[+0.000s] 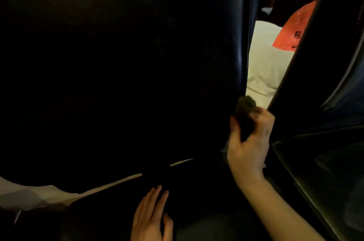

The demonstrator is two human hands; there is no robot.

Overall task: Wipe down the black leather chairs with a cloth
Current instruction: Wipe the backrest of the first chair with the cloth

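Your left hand point(151, 219) lay flat, fingers straight, on the dark surface nearest you. Your right hand point(249, 142), fingers curled round the bunched cloth point(245, 107), worked the black leather chair point(239, 63) along its side edge; next, I judge, you needed to draw it along that edge.

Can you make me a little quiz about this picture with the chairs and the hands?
1. True or false: the right hand grips a dark cloth.
2. What does the left hand do? A) pinches the cloth B) rests flat, fingers straight C) holds the orange bag
3. Fill in: the cloth is at the gap between two black ___.

Key: 1 true; 2 B; 3 chairs.
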